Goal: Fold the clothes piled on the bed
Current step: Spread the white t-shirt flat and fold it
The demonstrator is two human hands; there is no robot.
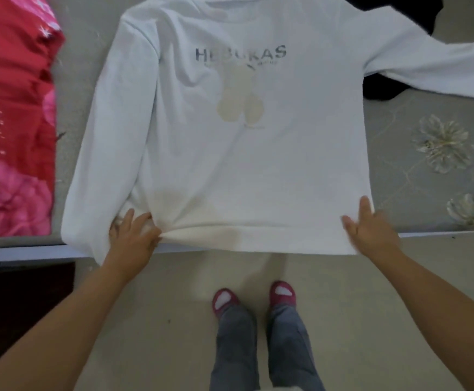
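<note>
Head view: white sweatshirt spread on grey floral bed, left hand pinching hem, right hand flat.

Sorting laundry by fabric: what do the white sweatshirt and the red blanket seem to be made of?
Sweatshirt: likely a soft matte cotton knit; it bunches thickly where the left hand pinches the hem. Blanket: perhaps plush fleece, with a slight sheen on its printed roses.
</note>
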